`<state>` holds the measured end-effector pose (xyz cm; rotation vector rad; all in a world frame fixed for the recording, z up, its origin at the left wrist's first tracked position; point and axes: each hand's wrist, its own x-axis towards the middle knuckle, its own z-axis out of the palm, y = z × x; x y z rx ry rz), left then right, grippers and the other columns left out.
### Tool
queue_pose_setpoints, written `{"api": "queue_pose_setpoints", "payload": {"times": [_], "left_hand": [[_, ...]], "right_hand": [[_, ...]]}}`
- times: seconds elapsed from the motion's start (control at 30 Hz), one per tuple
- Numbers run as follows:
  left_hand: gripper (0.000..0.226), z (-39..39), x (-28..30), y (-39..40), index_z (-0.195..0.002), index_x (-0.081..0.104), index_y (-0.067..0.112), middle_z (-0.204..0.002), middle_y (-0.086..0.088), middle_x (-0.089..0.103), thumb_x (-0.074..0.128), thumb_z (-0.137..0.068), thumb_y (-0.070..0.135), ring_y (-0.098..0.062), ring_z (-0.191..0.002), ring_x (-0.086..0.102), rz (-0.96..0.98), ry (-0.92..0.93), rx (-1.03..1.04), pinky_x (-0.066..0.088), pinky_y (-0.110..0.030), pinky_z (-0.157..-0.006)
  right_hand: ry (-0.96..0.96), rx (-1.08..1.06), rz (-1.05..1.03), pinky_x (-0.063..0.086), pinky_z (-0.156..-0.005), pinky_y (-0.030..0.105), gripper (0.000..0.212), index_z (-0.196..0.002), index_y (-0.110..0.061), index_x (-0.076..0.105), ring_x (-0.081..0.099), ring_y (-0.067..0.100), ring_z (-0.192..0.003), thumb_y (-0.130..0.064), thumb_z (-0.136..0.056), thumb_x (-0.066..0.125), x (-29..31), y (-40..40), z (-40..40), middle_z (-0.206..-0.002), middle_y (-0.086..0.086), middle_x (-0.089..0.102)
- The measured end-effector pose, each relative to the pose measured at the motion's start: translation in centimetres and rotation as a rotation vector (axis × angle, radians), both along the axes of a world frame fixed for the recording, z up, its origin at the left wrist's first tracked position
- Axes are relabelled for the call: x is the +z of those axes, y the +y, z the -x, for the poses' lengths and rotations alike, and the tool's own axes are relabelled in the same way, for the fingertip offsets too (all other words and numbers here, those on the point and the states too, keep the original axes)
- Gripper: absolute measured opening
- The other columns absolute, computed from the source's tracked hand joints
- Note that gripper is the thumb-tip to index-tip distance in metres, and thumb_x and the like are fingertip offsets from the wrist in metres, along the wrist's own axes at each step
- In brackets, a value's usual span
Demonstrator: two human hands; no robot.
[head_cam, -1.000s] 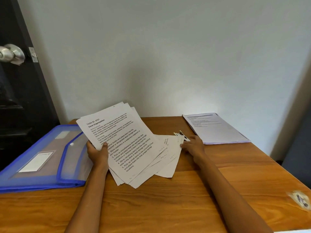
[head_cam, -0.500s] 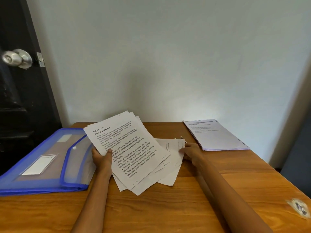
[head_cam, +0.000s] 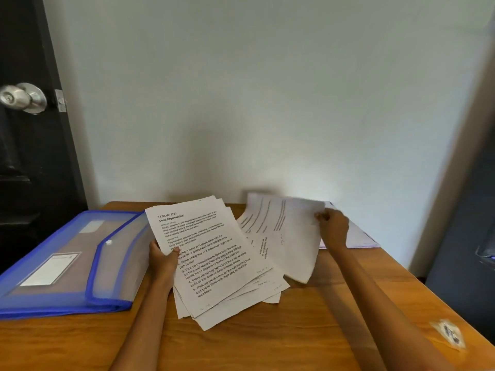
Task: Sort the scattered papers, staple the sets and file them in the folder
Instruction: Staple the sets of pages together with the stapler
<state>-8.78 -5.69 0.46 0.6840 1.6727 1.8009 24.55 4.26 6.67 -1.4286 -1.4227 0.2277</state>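
Left hand (head_cam: pixel 163 259): fingers curled under and thumb on top of a fanned stack of printed papers (head_cam: pixel 214 258), gripping its left edge; the stack's lower end rests on the table (head_cam: pixel 294 338) near the middle.
Right hand (head_cam: pixel 332 227): pinches the top right corner of a loose sheet (head_cam: pixel 289 236), blurred, which is lifted and tilted, overlapping the right side of the stack.
Second pile (head_cam: pixel 360 236): a flat pile of papers at the table's back right corner, partly hidden behind the right hand.
Folder (head_cam: pixel 67 261): blue translucent, flap closed, lying flat along the table's left edge, just beside the left hand.
Sticker (head_cam: pixel 448 336): near the table's right edge.
Door (head_cam: pixel 26 156): dark, with a metal knob (head_cam: pixel 24 97), left of the table.
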Motion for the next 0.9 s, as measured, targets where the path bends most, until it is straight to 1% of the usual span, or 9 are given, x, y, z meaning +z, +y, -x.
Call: {"api": "queue_pose_setpoints", "payload": {"times": [0.07,0.2,0.3,0.4,0.47,0.57,0.67,0.8,0.9], "left_hand": [[0.045,0.1,0.3,-0.3,-0.13,0.041,0.004,-0.125,-0.019,0.055,0.054,-0.088,-0.006,-0.036,-0.112,0.056,-0.03,-0.051,0.024,0.047,-0.039,-0.078],[0.046,1.1,0.8,-1.1,-0.13,0.044,0.005,-0.126,-0.018,0.055,0.055,-0.087,-0.008,-0.035,-0.114,0.054,-0.182,-0.16,0.041,0.047,-0.042,-0.083],[0.045,2.0,1.5,-2.3,-0.13,0.046,0.007,-0.126,-0.016,0.055,0.056,-0.088,-0.005,-0.032,-0.113,0.055,-0.27,-0.276,0.065,0.047,-0.044,-0.086],[0.044,2.2,1.8,-3.2,-0.13,0.047,0.011,-0.124,-0.012,0.056,0.054,-0.089,-0.003,-0.026,-0.107,0.056,-0.331,-0.359,0.051,0.047,-0.045,-0.086],[0.044,1.9,1.6,-3.5,-0.13,0.047,0.01,-0.125,-0.013,0.056,0.055,-0.088,-0.003,-0.028,-0.108,0.056,-0.317,-0.368,0.08,0.047,-0.046,-0.087],[0.044,0.7,1.0,-3.6,-0.129,0.048,0.003,-0.127,-0.019,0.055,0.055,-0.087,-0.008,-0.036,-0.116,0.054,-0.209,-0.261,0.208,0.047,-0.043,-0.088],[0.046,-1.1,0.7,-4.0,-0.131,0.041,-0.001,-0.129,-0.024,0.052,0.051,-0.087,-0.011,-0.039,-0.118,0.051,-0.058,-0.084,0.301,0.045,-0.046,-0.091],[0.04,-3.1,0.3,-4.0,-0.127,0.037,-0.003,-0.122,-0.028,0.053,0.046,-0.089,-0.007,-0.042,-0.102,0.057,0.165,0.208,0.27,0.045,-0.039,-0.069],[0.037,-3.7,-0.5,-3.6,-0.125,0.038,0.003,-0.113,-0.022,0.058,0.05,-0.09,0.001,-0.029,-0.082,0.06,0.209,0.402,0.244,0.047,-0.033,-0.057]], "right_hand": [[0.101,-0.056,-0.165,0.038,-0.057,0.026,0.018,-0.078,0.005,0.066,0.052,0.023,-0.065,0.005,-0.087,0.05,1.6,-0.3,-0.7,-0.073,0.02,0.065],[0.267,-0.056,-0.427,0.037,-0.063,0.005,0.021,-0.092,0.004,0.068,0.055,0.016,-0.074,0.009,-0.087,0.048,4.4,-0.9,-1.4,-0.081,0.005,0.064],[0.353,0.006,-0.43,0.049,-0.072,0.029,0.019,-0.093,0.001,0.068,0.055,0.015,-0.073,0.004,-0.089,0.05,4.7,-0.6,-1.6,-0.083,0.004,0.064],[0.35,0.089,-0.308,0.05,-0.062,0.048,0.018,-0.076,0.001,0.061,0.041,0.012,-0.058,-0.005,-0.091,0.053,2.9,0.4,-1.4,-0.062,0.011,0.052],[0.379,0.159,-0.207,0.048,-0.056,0.052,0.034,-0.069,0.009,0.052,0.038,0.016,-0.06,-0.015,-0.092,0.057,1.1,0.5,-0.5,-0.057,0.013,0.043],[0.395,0.255,0.021,0.043,-0.05,0.034,0.035,-0.065,0.003,0.051,0.042,0.019,-0.063,-0.019,-0.09,0.061,-1.3,-1.0,2.0,-0.059,0.007,0.045],[0.374,0.377,0.236,0.044,-0.049,0.015,0.016,-0.092,0.006,0.063,0.055,0.021,-0.07,-0.01,-0.09,0.059,-4.0,-2.3,4.2,-0.076,0.009,0.059],[0.031,0.37,0.281,0.046,-0.073,0.02,0.035,-0.124,-0.002,0.055,0.059,0.026,-0.098,-0.005,-0.089,0.057,-5.7,-1.6,5.8,-0.112,0.014,0.063],[0.012,0.342,0.136,0.046,-0.087,0.029,0.045,-0.131,0.001,0.047,0.057,0.033,-0.108,-0.004,-0.089,0.059,-4.9,-0.9,7.2,-0.124,0.02,0.057]]}}
